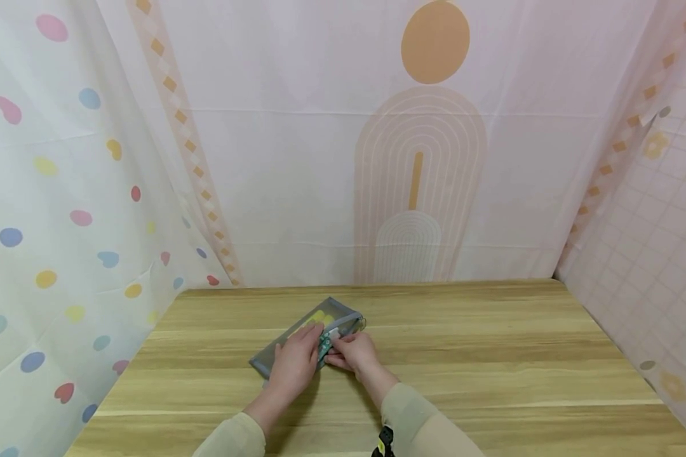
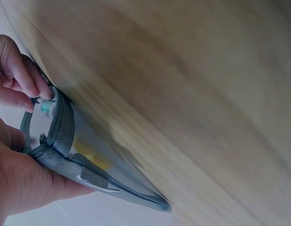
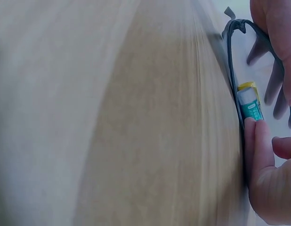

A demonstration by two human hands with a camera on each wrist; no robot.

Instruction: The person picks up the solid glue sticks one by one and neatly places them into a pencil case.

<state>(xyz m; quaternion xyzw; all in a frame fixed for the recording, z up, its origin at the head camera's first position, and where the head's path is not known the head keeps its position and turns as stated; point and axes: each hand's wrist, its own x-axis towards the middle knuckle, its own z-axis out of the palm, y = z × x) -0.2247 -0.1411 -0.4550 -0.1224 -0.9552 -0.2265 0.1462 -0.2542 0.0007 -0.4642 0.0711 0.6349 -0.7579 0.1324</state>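
Observation:
A grey mesh zip pouch [image 1: 341,309] lies slanted on the table, with yellow things [image 1: 320,315] showing through it. My left hand [image 1: 294,362] grips the pouch near its mouth, which gapes in both wrist views. Inside that mouth is a small white block in a teal sleeve, looking like an eraser [image 3: 251,109]; a yellow piece [image 3: 247,85] shows behind it. My right hand [image 1: 359,352] is at the opening. In the right wrist view, its straight fingertips [image 3: 255,123] touch the eraser's near end, while the thumb stands apart from it.
The wood-grain table [image 1: 491,355] extends on both sides of the pouch. Printed curtains [image 1: 297,178] hang behind the table and along its left and right sides. A black and yellow item [image 1: 384,441] sits by the right sleeve.

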